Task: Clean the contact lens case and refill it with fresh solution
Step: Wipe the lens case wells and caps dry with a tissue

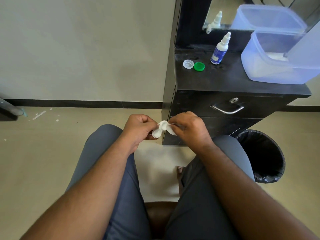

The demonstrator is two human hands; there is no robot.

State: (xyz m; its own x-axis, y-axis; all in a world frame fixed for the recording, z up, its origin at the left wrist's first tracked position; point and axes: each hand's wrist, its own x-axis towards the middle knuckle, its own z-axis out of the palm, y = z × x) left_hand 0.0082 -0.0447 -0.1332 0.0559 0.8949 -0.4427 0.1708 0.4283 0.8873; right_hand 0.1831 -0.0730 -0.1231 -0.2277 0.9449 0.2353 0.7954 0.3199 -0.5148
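My left hand (138, 129) grips a white contact lens case (160, 129) with both wells uncapped, held above my knees. My right hand (187, 128) pinches a small white tissue (170, 129) against the upper well of the case. On the black cabinet top (233, 80) lie the case's two caps, a clear cap (188, 64) and a green cap (199, 66), side by side. A white solution bottle (219, 50) with a blue label stands upright behind them, its nozzle cap on.
A translucent blue plastic tub (280, 66) stands on the cabinet's right side, before a mirror. A black-lined waste bin (265, 156) sits on the floor to the right of my right knee. A drawer with a metal handle (227, 110) faces me.
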